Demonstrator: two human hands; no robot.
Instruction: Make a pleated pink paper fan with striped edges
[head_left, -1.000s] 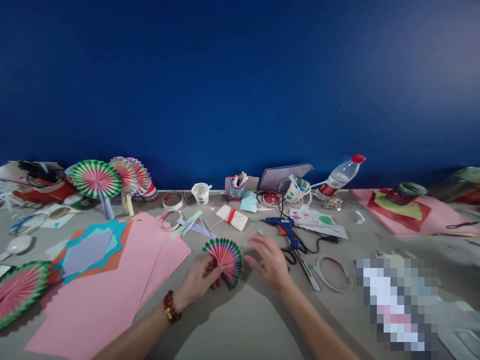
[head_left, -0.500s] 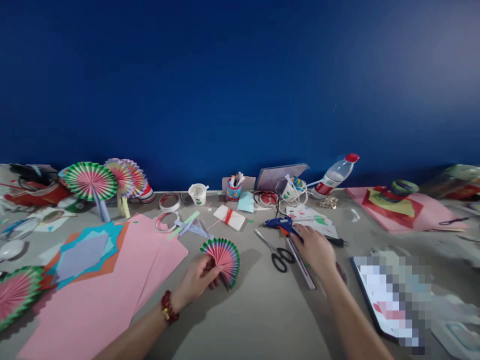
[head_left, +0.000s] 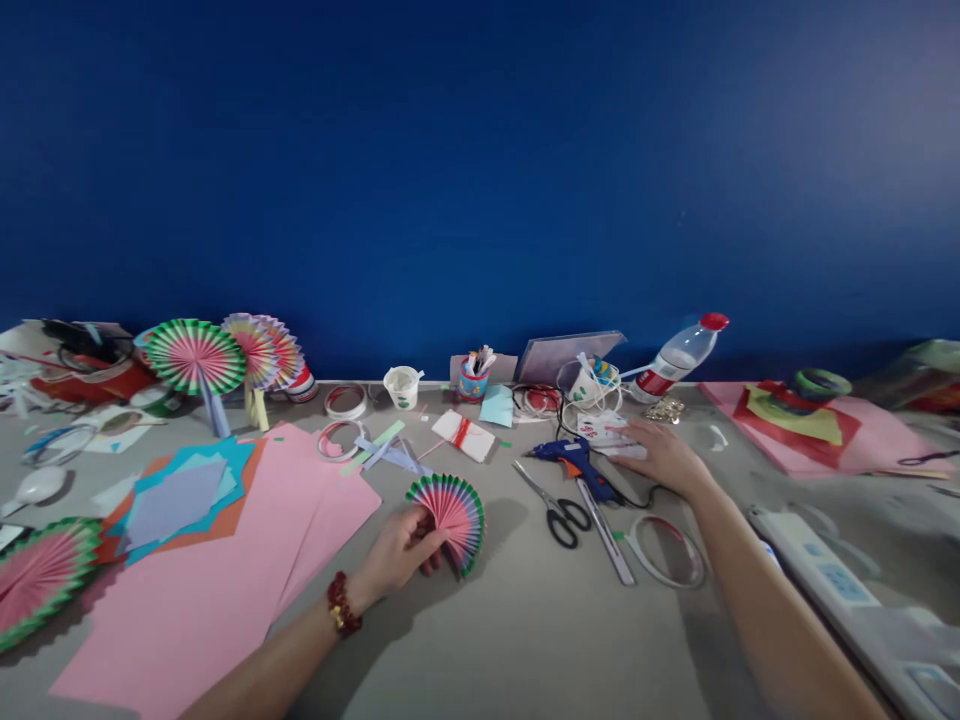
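My left hand [head_left: 399, 556] is closed on a small pleated paper fan [head_left: 462, 512], pink in the middle with green and purple edging. The thumb lies on its near side, and some fingers are hidden behind it. Farther right, my right hand [head_left: 669, 458] reaches over white printed papers [head_left: 596, 428], fingers stretched out and touching or just above them. A blue glue gun [head_left: 577, 464] lies left of that hand. Black-handled scissors [head_left: 564, 516] and a slim grey-white tool, perhaps a craft knife [head_left: 606, 532], lie between the hands. A tape roll [head_left: 637, 545] is below my right forearm.
Pink sheets [head_left: 217, 600] and stacked coloured paper [head_left: 176, 502] cover the left side. Finished fans [head_left: 196, 357] stand behind them. Along the wall are a paper cup [head_left: 403, 388], a pen holder [head_left: 473, 384] and a leaning bottle [head_left: 679, 355]. A power strip [head_left: 832, 590] lies at right.
My right hand has left the glue gun and moved back and right to the printed papers. The tape roll is now uncovered. My left hand keeps its hold on the fan.
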